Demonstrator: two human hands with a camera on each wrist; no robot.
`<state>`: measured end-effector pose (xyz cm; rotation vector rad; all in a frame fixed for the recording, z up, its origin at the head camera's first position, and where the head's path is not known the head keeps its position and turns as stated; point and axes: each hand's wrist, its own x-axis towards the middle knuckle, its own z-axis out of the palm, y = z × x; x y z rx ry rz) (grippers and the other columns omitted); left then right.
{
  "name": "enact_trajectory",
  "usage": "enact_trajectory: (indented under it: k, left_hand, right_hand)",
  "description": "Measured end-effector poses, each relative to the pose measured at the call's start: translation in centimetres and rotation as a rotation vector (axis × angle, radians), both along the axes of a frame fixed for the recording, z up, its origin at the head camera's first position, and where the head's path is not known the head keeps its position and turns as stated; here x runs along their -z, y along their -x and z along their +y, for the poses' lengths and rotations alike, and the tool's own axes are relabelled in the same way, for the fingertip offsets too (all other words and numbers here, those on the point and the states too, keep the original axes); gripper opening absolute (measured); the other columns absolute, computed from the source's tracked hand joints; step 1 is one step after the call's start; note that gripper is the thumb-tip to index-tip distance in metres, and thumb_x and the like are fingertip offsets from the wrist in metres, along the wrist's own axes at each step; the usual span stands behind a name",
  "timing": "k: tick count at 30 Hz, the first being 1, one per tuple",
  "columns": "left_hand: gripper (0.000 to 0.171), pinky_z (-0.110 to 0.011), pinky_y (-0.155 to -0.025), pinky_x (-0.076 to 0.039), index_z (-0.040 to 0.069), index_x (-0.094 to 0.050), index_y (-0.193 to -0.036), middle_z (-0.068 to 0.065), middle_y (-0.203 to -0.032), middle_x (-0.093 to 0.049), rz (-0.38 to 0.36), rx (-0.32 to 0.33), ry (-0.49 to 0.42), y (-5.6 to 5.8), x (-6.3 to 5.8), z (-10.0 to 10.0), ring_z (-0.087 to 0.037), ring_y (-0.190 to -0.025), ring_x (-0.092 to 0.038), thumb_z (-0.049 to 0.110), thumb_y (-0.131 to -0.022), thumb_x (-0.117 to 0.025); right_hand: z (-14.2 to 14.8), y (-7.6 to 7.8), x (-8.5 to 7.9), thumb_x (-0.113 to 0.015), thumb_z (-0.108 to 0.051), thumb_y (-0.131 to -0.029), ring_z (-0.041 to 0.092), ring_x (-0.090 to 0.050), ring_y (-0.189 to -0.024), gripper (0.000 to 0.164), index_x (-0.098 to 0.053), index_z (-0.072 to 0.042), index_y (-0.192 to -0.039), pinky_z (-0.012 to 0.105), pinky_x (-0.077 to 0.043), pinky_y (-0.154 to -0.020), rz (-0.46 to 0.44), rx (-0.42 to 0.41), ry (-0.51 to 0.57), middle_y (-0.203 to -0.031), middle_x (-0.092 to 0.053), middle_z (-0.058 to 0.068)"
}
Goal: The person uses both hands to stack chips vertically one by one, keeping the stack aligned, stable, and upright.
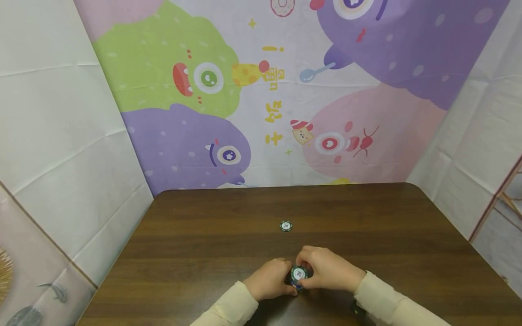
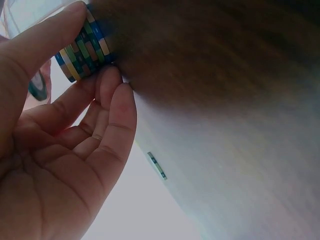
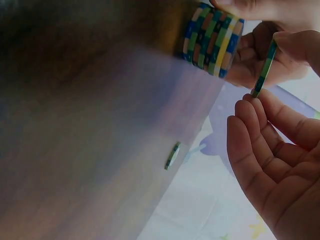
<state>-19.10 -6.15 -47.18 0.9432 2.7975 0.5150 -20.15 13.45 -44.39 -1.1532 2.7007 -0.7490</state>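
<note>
A short stack of poker chips [image 3: 212, 42], with blue, green and tan edges, stands on the table near its front. My left hand [image 1: 269, 280] grips the stack from the side, thumb and fingertips around the chips [image 2: 86, 50]. Just above the stack, my right hand [image 1: 332, 270] pinches one green-edged poker chip [image 3: 265, 68] between thumb and fingertips; a gap separates it from the stack in the right wrist view. Its white face [image 1: 299, 273] reads 20 in the head view and covers most of the stack there.
Farther back on the brown wooden table [image 1: 212, 226] lies a single green and white chip [image 1: 286, 226], flat, also marked 20. Behind the table hangs a cloth backdrop [image 1: 277, 167] with cartoon figures. Pale cloth walls [image 1: 65, 113] stand at both sides.
</note>
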Motion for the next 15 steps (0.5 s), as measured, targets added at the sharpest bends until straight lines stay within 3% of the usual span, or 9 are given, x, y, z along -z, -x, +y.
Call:
enact_trajectory:
  k: [6, 15]
  left_hand:
    - [0.034, -0.015, -0.06, -0.041, 0.012, -0.065, -0.092, 0.01, -0.08, -0.059, 0.023, 0.005, -0.008, 0.0, -0.02, -0.02, 0.001, -0.068, -0.045, 0.029, -0.072, -0.086]
    - [0.032, -0.016, -0.059, -0.04, 0.013, -0.064, -0.091, 0.011, -0.078, -0.055, -0.012, -0.006, -0.023, -0.11, -0.18, -0.02, 0.001, -0.067, -0.043, 0.027, -0.073, -0.086]
  right_hand:
    - [-0.14, -0.25, 0.48, -0.079, -0.024, -0.078, -0.004, -0.049, -0.074, 0.026, -0.066, -0.013, -0.097, 0.015, -0.047, -0.064, 0.009, -0.007, -0.003, -0.089, -0.056, -0.009]
    - [-0.28, -0.25, 0.96, -0.079, -0.023, -0.078, -0.003, -0.047, -0.072, 0.026, -0.067, -0.011, -0.097, 0.014, -0.045, -0.063, 0.0, -0.011, -0.031, -0.088, -0.055, -0.009]
